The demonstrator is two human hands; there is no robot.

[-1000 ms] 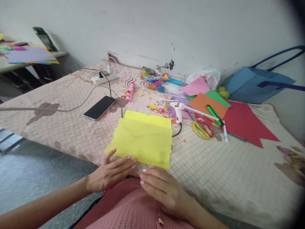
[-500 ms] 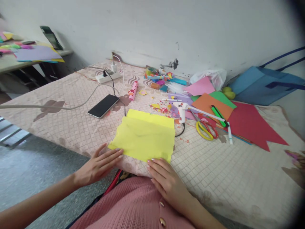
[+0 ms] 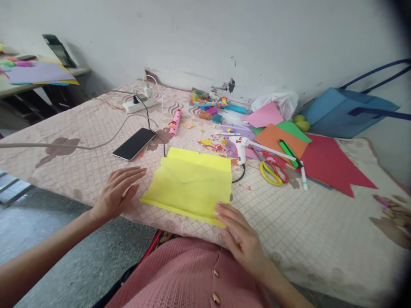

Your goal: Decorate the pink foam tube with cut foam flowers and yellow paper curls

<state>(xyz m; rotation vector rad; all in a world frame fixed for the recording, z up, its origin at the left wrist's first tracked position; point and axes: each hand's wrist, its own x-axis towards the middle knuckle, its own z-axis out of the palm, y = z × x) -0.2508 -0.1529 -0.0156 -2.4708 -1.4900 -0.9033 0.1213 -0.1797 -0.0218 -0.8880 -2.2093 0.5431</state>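
Note:
A folded yellow paper sheet point(image 3: 191, 184) lies on the pink quilted cloth point(image 3: 96, 128) in front of me. My left hand point(image 3: 117, 192) rests flat on the cloth just left of the sheet, fingers spread, holding nothing. My right hand point(image 3: 240, 233) lies at the sheet's near right corner, fingertips touching its edge, nothing gripped.
A black phone point(image 3: 134, 144) with a cable lies behind my left hand. A white glue gun point(image 3: 240, 149), yellow-and-red scissors point(image 3: 272, 172), markers, coloured paper sheets point(image 3: 324, 164) and scraps crowd the right back. A power strip point(image 3: 140, 104) and a blue bag point(image 3: 346, 113) sit by the wall.
Both hands slid apart along the sheet's near edge: the left went left off the paper onto the cloth, the right went to the right corner. The sheet's near edge now lies flatter.

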